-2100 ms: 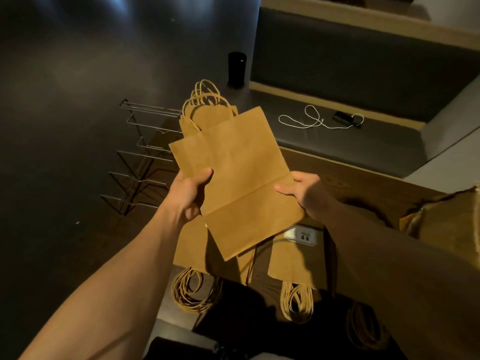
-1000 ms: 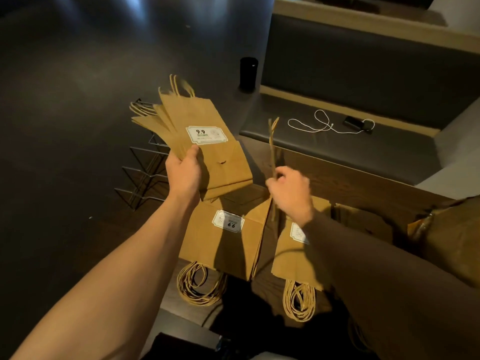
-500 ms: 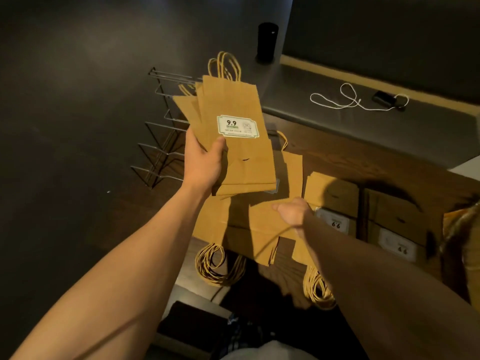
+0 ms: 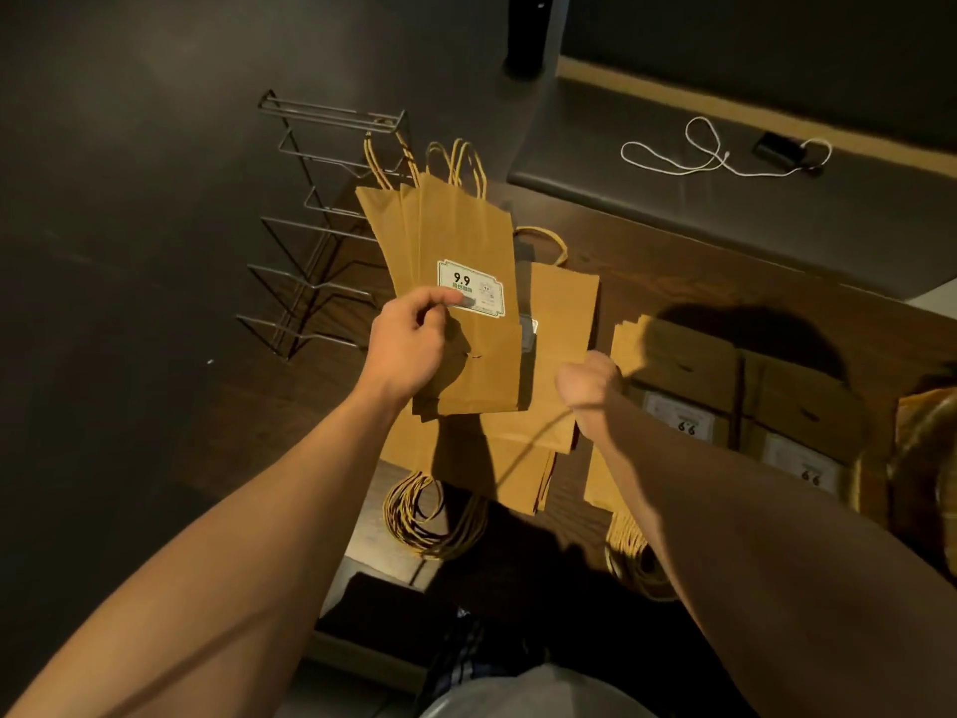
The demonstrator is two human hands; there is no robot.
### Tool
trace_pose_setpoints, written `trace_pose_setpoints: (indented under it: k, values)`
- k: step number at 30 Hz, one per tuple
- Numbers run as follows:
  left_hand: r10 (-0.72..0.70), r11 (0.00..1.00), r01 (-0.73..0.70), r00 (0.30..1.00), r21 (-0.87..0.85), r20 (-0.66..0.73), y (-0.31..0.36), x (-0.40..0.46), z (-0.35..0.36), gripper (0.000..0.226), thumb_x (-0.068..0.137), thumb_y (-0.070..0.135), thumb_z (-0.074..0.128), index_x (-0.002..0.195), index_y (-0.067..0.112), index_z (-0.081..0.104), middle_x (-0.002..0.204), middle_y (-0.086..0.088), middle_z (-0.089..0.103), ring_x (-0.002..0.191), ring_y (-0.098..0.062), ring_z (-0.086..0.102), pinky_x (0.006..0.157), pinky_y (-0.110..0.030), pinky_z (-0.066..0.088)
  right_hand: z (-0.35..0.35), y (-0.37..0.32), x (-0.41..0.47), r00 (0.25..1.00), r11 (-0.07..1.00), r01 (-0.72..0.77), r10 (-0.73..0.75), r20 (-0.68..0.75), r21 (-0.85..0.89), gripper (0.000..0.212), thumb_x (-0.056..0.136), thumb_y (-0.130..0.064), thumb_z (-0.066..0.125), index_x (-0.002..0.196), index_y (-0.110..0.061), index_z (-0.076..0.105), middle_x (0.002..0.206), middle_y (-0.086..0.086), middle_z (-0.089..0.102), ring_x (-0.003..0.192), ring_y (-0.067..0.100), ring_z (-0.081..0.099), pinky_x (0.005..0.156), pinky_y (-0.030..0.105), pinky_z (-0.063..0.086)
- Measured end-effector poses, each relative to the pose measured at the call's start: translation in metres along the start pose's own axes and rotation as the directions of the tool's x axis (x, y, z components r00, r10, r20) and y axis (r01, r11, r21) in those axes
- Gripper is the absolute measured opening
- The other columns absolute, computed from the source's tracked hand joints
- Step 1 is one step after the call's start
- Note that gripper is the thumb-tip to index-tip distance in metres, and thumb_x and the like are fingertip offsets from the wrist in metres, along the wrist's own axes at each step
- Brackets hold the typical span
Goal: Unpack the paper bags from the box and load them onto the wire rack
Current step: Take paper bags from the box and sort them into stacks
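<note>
My left hand [image 4: 409, 349] grips a fanned bunch of flat brown paper bags [image 4: 466, 235], handles up, the front one bearing a white "9.9" label. The bunch hangs above the table, just right of the empty wire rack [image 4: 316, 220]. My right hand [image 4: 590, 386] is blurred, over a single bag [image 4: 562, 323] lying flat on the table; whether it grips that bag is unclear. More flat bags lie in stacks on the table: one under my hands [image 4: 492, 469] and labelled ones at the right [image 4: 725, 386]. A brown edge at the far right [image 4: 927, 437] may be the box.
The wooden table [image 4: 673, 272] carries the rack at its left end. Behind it runs a dark bench [image 4: 647, 199] with a white cable [image 4: 694, 152] and a small black device [image 4: 779, 147]. A black cylinder [image 4: 525, 38] stands on the dark floor.
My left hand turned the bunch label side up and raised it beside the rack. My right hand let go of the bunch and dropped toward the bags on the table.
</note>
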State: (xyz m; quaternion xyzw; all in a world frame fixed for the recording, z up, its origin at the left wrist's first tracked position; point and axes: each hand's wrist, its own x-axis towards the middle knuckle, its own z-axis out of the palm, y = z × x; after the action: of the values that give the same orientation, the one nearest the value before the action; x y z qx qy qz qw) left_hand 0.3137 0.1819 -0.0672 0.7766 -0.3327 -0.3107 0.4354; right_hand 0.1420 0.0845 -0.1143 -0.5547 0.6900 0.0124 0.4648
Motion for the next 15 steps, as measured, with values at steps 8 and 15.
trace_pose_setpoints:
  k: [8,15]
  values:
    - [0.247,0.966,-0.245,0.969,0.077,-0.015,0.059,0.003,0.0,0.038,0.102,0.008,0.04,0.128,0.023,0.063,0.133,0.009,0.06,0.118,-0.005,0.053,0.1,-0.023,0.044,-0.099,-0.054,-0.019,0.877,0.729,0.244,-0.448,-0.176,-0.64,0.03,0.094,-0.015,0.043,0.117,-0.014,0.062,0.123,0.014,0.059,0.116,0.035,0.056,0.092,0.037,0.045]
    - [0.421,0.87,-0.4,0.907,0.289,-0.013,0.104,0.005,0.002,0.04,0.102,0.013,0.042,0.138,0.022,0.056,0.136,-0.006,0.059,0.126,-0.021,0.049,0.106,-0.033,0.038,-0.122,-0.098,-0.055,0.72,0.204,0.506,-0.635,0.28,-0.838,0.029,0.092,-0.017,0.037,0.087,-0.026,0.064,0.085,-0.004,0.058,0.101,0.026,0.053,0.095,0.049,0.025]
